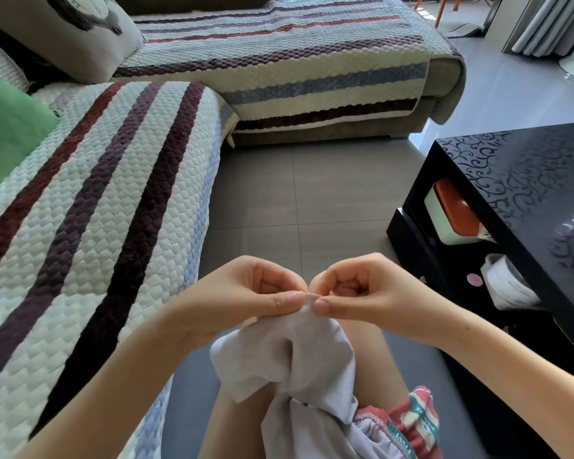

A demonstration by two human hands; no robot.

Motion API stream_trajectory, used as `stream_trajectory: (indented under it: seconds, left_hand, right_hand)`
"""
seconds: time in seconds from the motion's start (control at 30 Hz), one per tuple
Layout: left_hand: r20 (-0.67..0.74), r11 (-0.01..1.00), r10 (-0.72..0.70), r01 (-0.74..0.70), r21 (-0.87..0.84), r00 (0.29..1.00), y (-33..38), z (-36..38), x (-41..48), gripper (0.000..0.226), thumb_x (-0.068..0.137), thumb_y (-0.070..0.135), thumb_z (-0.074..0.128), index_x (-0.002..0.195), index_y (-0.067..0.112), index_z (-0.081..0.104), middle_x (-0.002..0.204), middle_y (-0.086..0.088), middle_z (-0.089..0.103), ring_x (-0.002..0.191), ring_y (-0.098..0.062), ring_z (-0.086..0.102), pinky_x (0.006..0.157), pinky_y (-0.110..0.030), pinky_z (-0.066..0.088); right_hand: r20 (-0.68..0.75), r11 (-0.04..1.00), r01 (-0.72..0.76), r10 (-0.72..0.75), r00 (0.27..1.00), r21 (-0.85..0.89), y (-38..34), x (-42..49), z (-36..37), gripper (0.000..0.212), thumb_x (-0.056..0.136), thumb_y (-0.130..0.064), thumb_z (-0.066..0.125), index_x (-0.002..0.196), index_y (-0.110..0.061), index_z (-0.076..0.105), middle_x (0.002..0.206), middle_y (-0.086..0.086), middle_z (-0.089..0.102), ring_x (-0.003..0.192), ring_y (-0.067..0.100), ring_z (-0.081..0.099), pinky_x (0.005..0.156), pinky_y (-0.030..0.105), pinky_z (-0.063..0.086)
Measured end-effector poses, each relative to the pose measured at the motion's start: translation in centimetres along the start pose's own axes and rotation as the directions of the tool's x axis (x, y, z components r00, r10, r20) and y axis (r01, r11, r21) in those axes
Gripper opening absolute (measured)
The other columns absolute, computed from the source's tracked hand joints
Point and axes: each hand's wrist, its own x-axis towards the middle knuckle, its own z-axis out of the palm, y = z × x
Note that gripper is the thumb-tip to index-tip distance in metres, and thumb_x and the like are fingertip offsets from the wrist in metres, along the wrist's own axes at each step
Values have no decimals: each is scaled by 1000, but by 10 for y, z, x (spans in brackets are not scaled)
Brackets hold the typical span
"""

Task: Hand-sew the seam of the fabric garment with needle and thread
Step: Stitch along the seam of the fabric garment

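A pale grey-white fabric garment [299, 366] hangs from my two hands over my knees. My left hand [246, 296] pinches its top edge between thumb and forefinger. My right hand [355, 289] pinches the same edge right beside it, fingers curled, the two thumbs almost touching. At the pinch point a tiny bit of pinkish thread or needle shows, too small to tell which. The needle itself is hidden by the fingertips.
A striped quilted sofa [90, 200] runs along the left and back, with a green cushion [7, 134]. A black patterned coffee table [524, 180] stands at the right, with boxes on its lower shelf [454, 213]. Grey tiled floor [299, 200] lies between.
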Motion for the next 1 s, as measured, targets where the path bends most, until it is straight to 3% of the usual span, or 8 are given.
stream_trajectory:
  seconds: [0.17,0.3,0.4,0.47,0.57,0.63,0.8,1.0]
  left_hand:
    - [-45,984,89,-81,157,995,-3,-1,-6,17,73,14,73,79,-1,70,71,5,71,66,-2,64,63,-13,50]
    - [-136,904,274,-207,373,952,-8,2,-4,14,69,21,77,68,9,71,62,16,65,60,2,54,62,-6,40]
    - [-143,893,320,-248,376,937,-15,-1,0,19,74,30,82,71,14,72,70,9,68,71,-5,58,70,-15,45]
    - [-125,920,300,-253,298,946,-18,-1,2,22,76,37,74,75,15,68,73,3,64,74,-13,57,71,-23,46]
    - [-81,973,232,-232,9,969,-14,6,4,18,74,33,66,73,16,61,73,-3,52,67,-11,47,60,-16,39]
    - [-78,973,207,-213,-87,975,-11,14,6,17,72,34,64,71,18,58,70,-3,48,62,-10,43,55,-16,35]
    - [-99,983,185,-183,25,978,-12,23,10,37,68,44,70,84,10,67,91,-28,63,80,-24,59,71,-37,44]
    - [-162,990,99,-114,-87,982,-18,25,11,25,70,33,75,80,10,74,77,-10,66,77,-19,60,67,-28,47]
  right_hand:
    - [-3,998,-16,16,1000,-59,-4,-10,-8,21,80,-13,76,64,-17,63,51,-7,28,48,6,24,48,14,23]
    - [-65,996,-30,25,998,-82,-7,-15,-11,13,75,-20,68,63,-23,64,49,-8,28,48,7,23,47,16,24]
    - [-93,993,-41,30,995,-113,-7,-18,-13,10,75,-19,66,66,-17,63,50,-5,30,48,8,24,47,16,26]
    - [-112,992,-43,30,993,-118,-7,-19,-14,12,74,-20,67,70,-10,62,51,-1,31,48,10,25,47,16,27]
    - [-130,995,-53,42,991,-82,-7,-20,-12,14,75,-19,67,70,-8,62,51,0,32,48,10,26,46,15,27]
    - [-134,997,-56,49,990,-48,-8,-21,-11,12,75,-18,67,69,-9,62,51,0,32,48,9,25,46,14,27]
    - [-125,999,-53,51,991,-12,-9,-19,-5,12,75,-19,67,64,-17,64,49,-5,33,46,6,26,45,14,27]
    - [-180,998,-55,55,982,6,-3,-15,2,17,76,-24,69,68,-11,63,52,-1,34,49,7,27,47,16,26]
